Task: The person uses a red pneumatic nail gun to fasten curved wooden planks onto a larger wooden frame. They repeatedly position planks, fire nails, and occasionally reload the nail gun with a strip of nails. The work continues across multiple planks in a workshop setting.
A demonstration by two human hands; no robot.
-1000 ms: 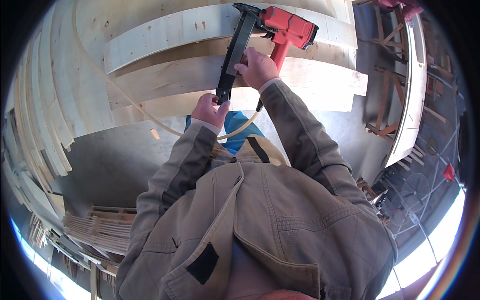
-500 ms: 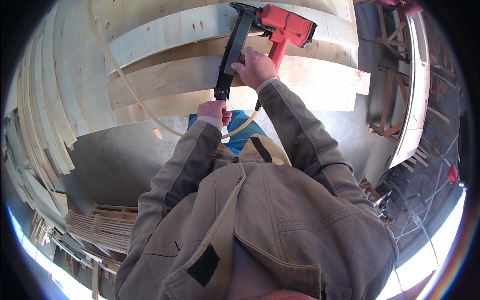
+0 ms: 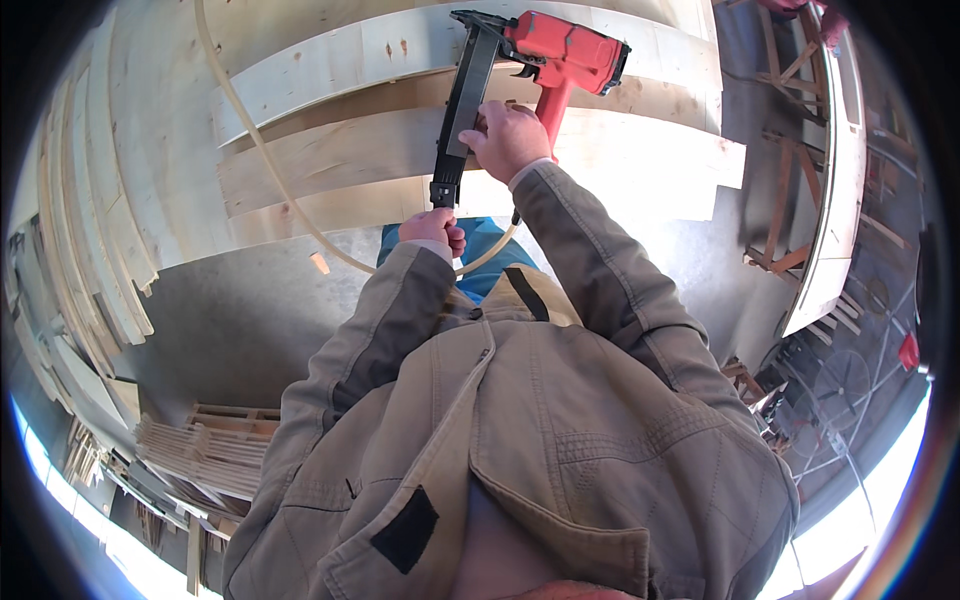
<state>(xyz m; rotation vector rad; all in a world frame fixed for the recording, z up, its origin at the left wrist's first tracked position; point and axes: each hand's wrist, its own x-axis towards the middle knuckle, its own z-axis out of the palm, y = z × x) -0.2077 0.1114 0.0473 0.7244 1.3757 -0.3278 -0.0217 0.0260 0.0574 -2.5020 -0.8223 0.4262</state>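
Observation:
A pneumatic nail gun (image 3: pixel 568 55), red with a long black magazine (image 3: pixel 466 110), lies sideways over pale boards, its nose toward the far side. My right hand (image 3: pixel 510 138) is closed, with thumb and fingers against the magazine beside the red handle; the fingertips are partly hidden. At the near end of the magazine my left hand (image 3: pixel 434 229) has its fingers curled and pressed together on the magazine's tip. A cream air hose (image 3: pixel 268 160) loops from the far left, passes below my hands and rises to the tool's handle.
Plywood boards (image 3: pixel 300 175) overlap in front of me. Long wood strips (image 3: pixel 105 230) lie along the left, and a slatted wooden stack (image 3: pixel 205 455) stands lower left. To the right is another board-topped bench (image 3: pixel 835 200) on a wooden frame. A wood scrap (image 3: pixel 319 263) lies on the floor.
My left hand has shifted slightly nearer and to the right. The hose has slid a little right in the picture. My right hand keeps its hold on the nail gun.

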